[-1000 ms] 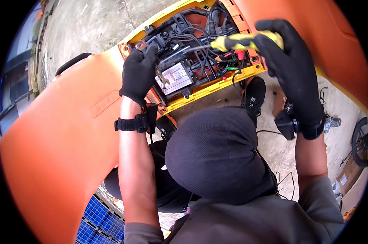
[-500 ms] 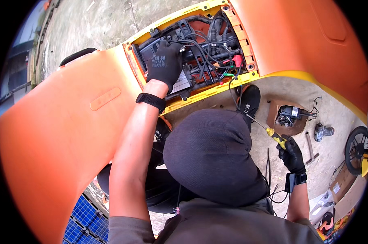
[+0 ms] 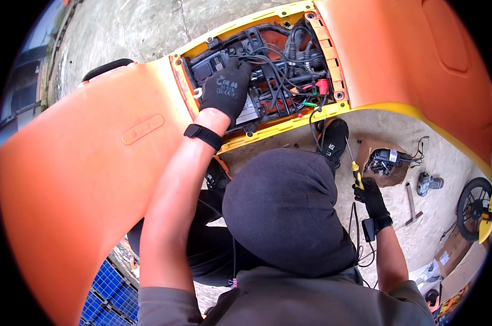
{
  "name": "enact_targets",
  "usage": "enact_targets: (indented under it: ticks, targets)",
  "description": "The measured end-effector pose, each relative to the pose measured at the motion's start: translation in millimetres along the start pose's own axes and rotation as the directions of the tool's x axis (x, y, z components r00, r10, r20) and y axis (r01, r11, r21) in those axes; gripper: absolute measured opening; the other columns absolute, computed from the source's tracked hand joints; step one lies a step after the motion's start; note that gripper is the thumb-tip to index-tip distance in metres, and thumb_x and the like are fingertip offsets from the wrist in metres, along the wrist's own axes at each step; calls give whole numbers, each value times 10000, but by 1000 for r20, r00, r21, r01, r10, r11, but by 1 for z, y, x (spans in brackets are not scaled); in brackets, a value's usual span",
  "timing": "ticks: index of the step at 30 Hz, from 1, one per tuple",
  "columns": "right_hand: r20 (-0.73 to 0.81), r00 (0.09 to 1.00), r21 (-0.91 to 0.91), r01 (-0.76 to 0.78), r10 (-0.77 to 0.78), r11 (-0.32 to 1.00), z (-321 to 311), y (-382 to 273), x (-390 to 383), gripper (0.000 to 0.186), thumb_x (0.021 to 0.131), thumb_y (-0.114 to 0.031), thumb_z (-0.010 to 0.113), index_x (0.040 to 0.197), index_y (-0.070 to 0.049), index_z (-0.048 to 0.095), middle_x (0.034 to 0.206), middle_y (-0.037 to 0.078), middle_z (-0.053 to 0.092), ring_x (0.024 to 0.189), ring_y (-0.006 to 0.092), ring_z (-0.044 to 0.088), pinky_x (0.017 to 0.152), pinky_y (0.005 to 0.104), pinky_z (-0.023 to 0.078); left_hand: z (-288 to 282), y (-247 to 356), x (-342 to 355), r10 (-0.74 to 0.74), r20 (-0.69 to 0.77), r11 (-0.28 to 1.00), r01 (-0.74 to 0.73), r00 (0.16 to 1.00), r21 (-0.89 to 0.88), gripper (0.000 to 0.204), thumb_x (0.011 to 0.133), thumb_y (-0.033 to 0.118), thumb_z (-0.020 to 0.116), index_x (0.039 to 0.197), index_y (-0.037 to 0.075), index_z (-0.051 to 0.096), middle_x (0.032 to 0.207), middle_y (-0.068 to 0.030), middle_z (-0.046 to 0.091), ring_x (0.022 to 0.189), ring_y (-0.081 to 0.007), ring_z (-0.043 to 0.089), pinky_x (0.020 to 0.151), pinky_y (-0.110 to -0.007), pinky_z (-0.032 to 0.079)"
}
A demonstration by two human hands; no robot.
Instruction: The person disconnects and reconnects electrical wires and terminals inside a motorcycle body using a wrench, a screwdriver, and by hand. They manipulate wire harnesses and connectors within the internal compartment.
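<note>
The black-gloved left hand [image 3: 226,89] is reaching into a yellow-rimmed, wire-filled compartment [image 3: 278,127], its fingers' grip impossible to tell; the black-gloved right hand [image 3: 370,194] is grasping a slim yellow-handled screwdriver [image 3: 356,175] beside an open brown cardboard box [image 3: 394,178].

Bright, diffuse daylight falls over the wiring compartment [image 3: 289,121], whose recesses sink into dark shadow, while glare bleaches the orange panel [image 3: 94,176] left of it, detail around it looks fairly sharp, and fisheye distortion bends edges farthest from it.
</note>
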State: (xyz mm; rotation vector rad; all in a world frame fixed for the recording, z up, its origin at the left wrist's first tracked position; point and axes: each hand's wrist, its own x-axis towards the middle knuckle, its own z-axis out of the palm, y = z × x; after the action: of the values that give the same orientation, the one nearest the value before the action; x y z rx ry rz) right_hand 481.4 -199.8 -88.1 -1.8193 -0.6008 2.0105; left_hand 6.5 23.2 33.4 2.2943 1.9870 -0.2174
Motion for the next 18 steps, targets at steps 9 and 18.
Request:
enact_targets:
  ticks: [9, 18]
  targets:
    - [12, 965, -328, 250, -261, 911, 10, 4, -3, 250, 919, -53, 683, 1093, -73, 503, 893, 24, 567, 728, 97, 546, 639, 271, 476, 0, -10, -4, 73, -122, 995, -82, 990, -63, 273, 891, 30, 576, 1152, 111, 585, 1093, -146, 607, 948, -386, 672, 762, -492, 537]
    - [34, 923, -573, 332, -383, 749, 4, 13, 0, 293, 870, -87, 710, 1105, -44, 540, 964, 106, 584, 840, 237, 601, 763, 346, 500, -15, -50, 12, -400, 9, 288, 135, 916, -948, 256, 950, 100, 675, 1194, 29, 700, 959, 12, 718, 754, -44, 592, 687, -211, 479]
